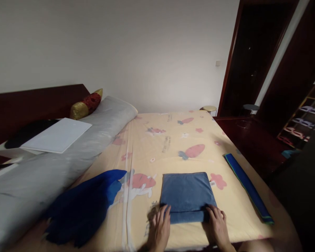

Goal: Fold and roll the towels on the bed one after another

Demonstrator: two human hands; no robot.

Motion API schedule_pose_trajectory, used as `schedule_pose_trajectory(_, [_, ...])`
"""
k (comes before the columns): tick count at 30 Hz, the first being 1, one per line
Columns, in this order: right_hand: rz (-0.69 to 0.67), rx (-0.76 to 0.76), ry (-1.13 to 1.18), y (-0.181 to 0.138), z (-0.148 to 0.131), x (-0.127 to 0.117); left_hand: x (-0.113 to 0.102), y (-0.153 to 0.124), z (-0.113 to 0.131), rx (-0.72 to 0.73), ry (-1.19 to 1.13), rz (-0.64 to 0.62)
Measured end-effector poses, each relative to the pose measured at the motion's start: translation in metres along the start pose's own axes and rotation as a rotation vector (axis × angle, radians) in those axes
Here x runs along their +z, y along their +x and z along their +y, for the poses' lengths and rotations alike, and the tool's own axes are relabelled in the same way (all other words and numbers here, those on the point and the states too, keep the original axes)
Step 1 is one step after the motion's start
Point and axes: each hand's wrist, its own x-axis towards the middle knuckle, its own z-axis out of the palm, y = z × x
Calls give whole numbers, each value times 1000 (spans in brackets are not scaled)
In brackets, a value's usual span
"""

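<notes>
A blue-grey folded cloth (187,192) lies flat on the bed in front of me, with a small white tag at its right edge. A fold line runs across it near its lower edge. My left hand (161,224) grips its lower left corner with bent fingers. At the lower right corner, my right hand (218,222) has its fingers closed on the edge in the same way. My thumbs are partly hidden. To the left lies a crumpled dark blue cloth (86,206), apart from my hands.
The bed (152,147) has a yellow sheet with carrots and flowers. A long blue folded strip with green edging (248,187) lies near its right edge. Left are a grey bolster (102,133), a white flat board (59,134) and a red-gold cushion (86,105). Stools and a shoe rack stand beyond.
</notes>
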Motion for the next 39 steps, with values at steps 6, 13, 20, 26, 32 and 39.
schedule_pose_trajectory(6, [-133,-247,117,17,-54,10,2,17,62,318,-248,-213])
schedule_pose_trajectory(13, [-47,-66,-66,6,15,1,-7,7,-7,148,-30,-188])
schedule_pose_trajectory(20, [-84,-111,9,7,-18,15,0,10,20,222,-89,-75])
schedule_pose_trajectory(26, [-326,-292,149,12,-54,12,-11,11,61,353,-230,-210])
schedule_pose_trajectory(32, [-311,-299,149,5,7,-21,-19,-11,-3,254,-160,-202])
schedule_pose_trajectory(39, [-134,-188,-29,-13,39,-14,-17,-11,-25,298,-83,-144])
